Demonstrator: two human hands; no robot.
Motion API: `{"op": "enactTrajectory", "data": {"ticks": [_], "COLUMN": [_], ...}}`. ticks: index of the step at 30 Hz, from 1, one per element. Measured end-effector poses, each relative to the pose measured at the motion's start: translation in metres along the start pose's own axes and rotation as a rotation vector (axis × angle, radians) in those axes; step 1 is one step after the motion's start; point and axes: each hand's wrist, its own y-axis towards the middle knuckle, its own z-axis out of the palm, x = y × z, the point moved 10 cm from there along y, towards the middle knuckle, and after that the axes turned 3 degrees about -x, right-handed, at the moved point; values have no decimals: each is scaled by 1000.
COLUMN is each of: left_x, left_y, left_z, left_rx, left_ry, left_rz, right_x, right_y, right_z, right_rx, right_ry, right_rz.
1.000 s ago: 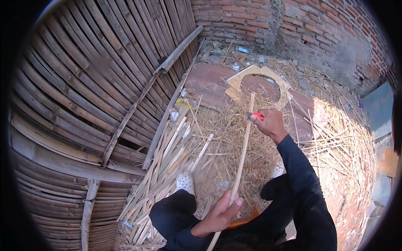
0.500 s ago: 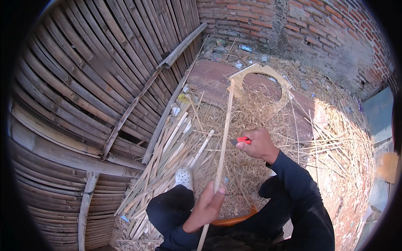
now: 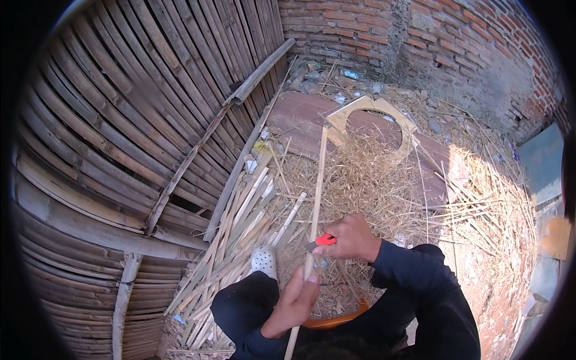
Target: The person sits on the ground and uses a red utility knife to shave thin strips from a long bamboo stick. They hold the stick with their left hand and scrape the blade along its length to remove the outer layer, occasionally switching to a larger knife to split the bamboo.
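A long pale bamboo strip (image 3: pixel 319 186) slants up and away from my lap. My left hand (image 3: pixel 294 305) is closed around its lower part, and the strip's near end runs down past that hand out of the picture. My right hand (image 3: pixel 351 237) grips a red-handled utility knife (image 3: pixel 326 240). The knife's dark blade meets the strip a little above my left hand. Part of the knife's handle is hidden inside my right fist.
Cut bamboo strips (image 3: pixel 231 240) lie in a heap at the left, next to my white clog (image 3: pixel 264 262). Shavings (image 3: pixel 372 174) cover the ground ahead, around a pale board with a round opening (image 3: pixel 345 114). A bamboo wall (image 3: pixel 120 108) stands left, a brick wall (image 3: pixel 456 54) behind.
My right hand with the knife has come down along the strip toward my left hand. The strip's far end has shifted slightly left and nearer. My left hand still holds it.
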Motion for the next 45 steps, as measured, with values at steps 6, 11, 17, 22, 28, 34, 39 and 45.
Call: {"op": "enactTrajectory", "data": {"ticks": [6,11,17,22,28,34,39,45], "left_x": [3,13,21,25,26,8,3,0], "left_y": [5,-4,-12,-19,-4,1,0,3], "left_z": [-1,17,20,32,1,-7,-7,-3], "left_rx": [30,102,157,219,81,-22,-25,-16], "left_ry": [23,47,66,155,-97,-142,-159,-100], "left_rz": [16,9,-92,48,-96,-74,-40,-5], "right_x": [-19,-107,-131,-219,-183,-9,-22,18], "right_y": [9,25,20,6,-2,-6,0,-10], "right_z": [0,-29,-38,-59,-73,-1,-3,5], "right_rx": [-42,-149,-44,-221,-257,64,-24,28], "right_ry": [-128,-189,-224,-210,-98,-69,-87,14], "right_rz": [-13,361,520,817,689,82,103,-50]}}
